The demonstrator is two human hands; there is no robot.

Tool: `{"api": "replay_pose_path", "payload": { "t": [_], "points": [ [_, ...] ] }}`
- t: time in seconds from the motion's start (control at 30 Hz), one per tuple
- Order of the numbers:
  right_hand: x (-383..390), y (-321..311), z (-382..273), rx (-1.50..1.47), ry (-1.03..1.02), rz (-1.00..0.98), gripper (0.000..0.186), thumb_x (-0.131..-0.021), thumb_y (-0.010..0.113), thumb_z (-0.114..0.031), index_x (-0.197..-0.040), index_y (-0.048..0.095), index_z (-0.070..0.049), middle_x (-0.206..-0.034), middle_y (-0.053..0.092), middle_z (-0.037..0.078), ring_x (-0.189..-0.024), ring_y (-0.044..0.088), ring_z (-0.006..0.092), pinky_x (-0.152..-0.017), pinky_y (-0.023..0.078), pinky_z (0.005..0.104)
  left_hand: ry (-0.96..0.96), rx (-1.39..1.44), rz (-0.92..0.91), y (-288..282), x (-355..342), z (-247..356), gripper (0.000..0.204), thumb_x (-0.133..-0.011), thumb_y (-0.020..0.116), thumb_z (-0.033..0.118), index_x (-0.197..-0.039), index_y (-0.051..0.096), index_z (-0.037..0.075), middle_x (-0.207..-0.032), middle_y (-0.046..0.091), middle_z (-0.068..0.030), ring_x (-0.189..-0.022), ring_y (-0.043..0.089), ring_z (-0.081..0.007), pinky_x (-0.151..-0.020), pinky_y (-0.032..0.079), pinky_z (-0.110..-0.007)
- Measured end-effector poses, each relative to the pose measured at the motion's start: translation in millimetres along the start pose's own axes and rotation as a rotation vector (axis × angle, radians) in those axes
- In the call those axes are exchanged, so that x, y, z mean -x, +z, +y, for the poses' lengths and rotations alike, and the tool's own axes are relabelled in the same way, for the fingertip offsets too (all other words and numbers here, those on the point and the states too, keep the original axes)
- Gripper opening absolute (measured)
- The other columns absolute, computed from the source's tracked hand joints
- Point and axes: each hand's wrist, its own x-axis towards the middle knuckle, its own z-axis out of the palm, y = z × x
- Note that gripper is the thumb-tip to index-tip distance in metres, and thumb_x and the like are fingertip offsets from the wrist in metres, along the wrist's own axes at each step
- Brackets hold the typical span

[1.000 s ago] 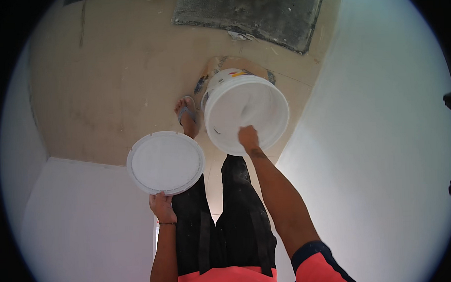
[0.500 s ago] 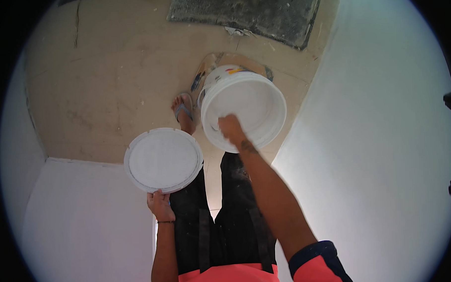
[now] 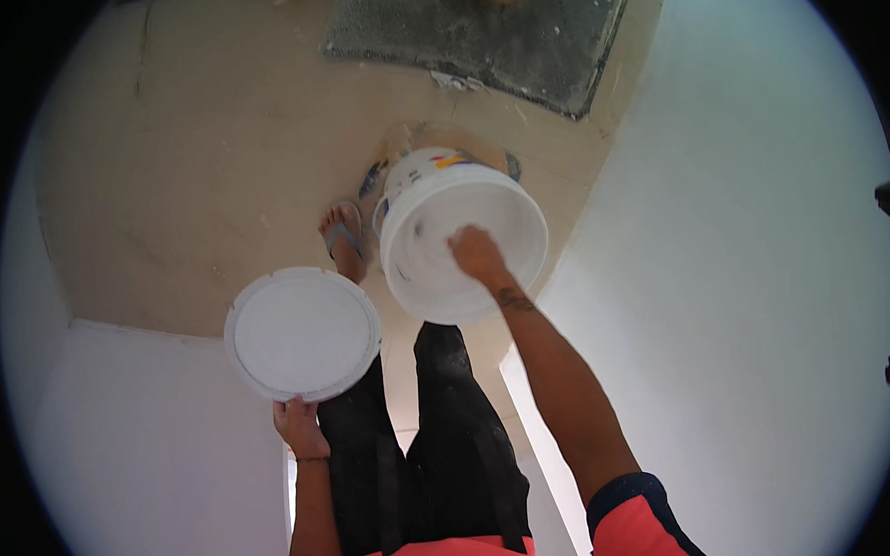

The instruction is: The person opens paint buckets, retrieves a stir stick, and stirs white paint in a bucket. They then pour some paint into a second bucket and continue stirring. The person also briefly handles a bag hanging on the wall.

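Observation:
My left hand (image 3: 301, 427) grips the near edge of a round white bucket lid (image 3: 303, 334), its fingers tucked at the rim. The lid is held flat over my left leg. To its right stands a large white plastic bucket (image 3: 430, 195) with coloured print on its outside and its open mouth toward me. Over the mouth, my right hand (image 3: 476, 252) is closed in a fist and slightly blurred by motion. Whatever the fist may hold is hidden. A small dark spot shows on the bucket's pale inside.
Brown cardboard (image 3: 430, 136) lies under the bucket on the dusty tan floor (image 3: 196, 159). Farther off is a dark mat (image 3: 456, 42) with white specks. My left foot (image 3: 341, 233) wears a grey flip-flop. Pale walls rise to the right (image 3: 739, 268) and left (image 3: 156, 416).
The view has shifted, so the bucket and lid sit lower and farther left. My right hand has moved across the bucket's mouth to the right. My left hand keeps hold of the lid.

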Motion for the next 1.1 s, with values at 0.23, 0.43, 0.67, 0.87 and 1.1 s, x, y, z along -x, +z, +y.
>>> {"api": "replay_pose_path", "payload": {
  "t": [0.23,0.43,0.67,0.87,1.1],
  "points": [
    [82.7,23.5,-5.1,-0.037,0.525,0.026,0.034,-0.097,0.052,-0.029,-0.085,0.067,-0.001,-0.092,0.069,0.021,-0.085,0.066,0.0418,-0.077,0.053,0.0516,-0.008,0.041,0.043,-1.9,0.9,0.2,0.04,-0.092,0.054,0.004,-0.131,0.046,-0.001,-0.118,0.059,-0.0113,-0.108,0.061,-0.0222,-0.094,0.053,-0.039],
    [-33.1,-5.3,1.5,-0.843,0.391,-0.29,0.03,-0.094,0.057,-0.026,-0.073,0.066,-0.007,-0.063,0.06,0.004,-0.049,0.055,0.0187,-0.044,0.042,0.0355,-0.007,0.022,0.018,-5.1,1.5,-3.9,0.041,-0.091,0.055,0.006,-0.131,0.047,-0.001,-0.118,0.059,-0.0104,-0.108,0.061,-0.0217,-0.096,0.053,-0.04],
    [76.0,70.2,28.2,-0.673,1.077,0.177,0.021,-0.091,0.064,-0.024,-0.089,0.069,-0.003,-0.07,0.067,0.011,-0.053,0.063,0.0239,-0.049,0.046,0.034,-0.009,0.017,0.002,-3.5,1.6,-4.9,0.04,-0.093,0.056,0.011,-0.131,0.048,0.006,-0.116,0.059,-0.0051,-0.105,0.06,-0.0171,-0.089,0.05,-0.034],
    [-39.8,18.1,32.2,-1.557,0.078,-0.188,0.016,-0.092,0.061,-0.02,-0.084,0.064,-0.007,-0.061,0.058,0.002,-0.044,0.049,0.0161,-0.041,0.038,0.0325,-0.023,0.002,0.048,-5.1,2.8,-6.9,0.041,-0.092,0.056,0.012,-0.132,0.048,0.006,-0.115,0.059,-0.0053,-0.107,0.059,-0.0175,-0.09,0.049,-0.035],
    [67.3,64.3,16.8,-0.92,1.169,0.229,0.022,-0.093,0.061,-0.024,-0.086,0.068,-0.005,-0.079,0.07,0.011,-0.067,0.068,0.0232,-0.056,0.052,0.0402,-0.018,0.035,0.023,-3.4,3.7,-8.2,0.04,-0.093,0.055,0.011,-0.132,0.048,0.006,-0.116,0.059,-0.0055,-0.107,0.058,-0.0176,-0.091,0.048,-0.035]
  ]
}}
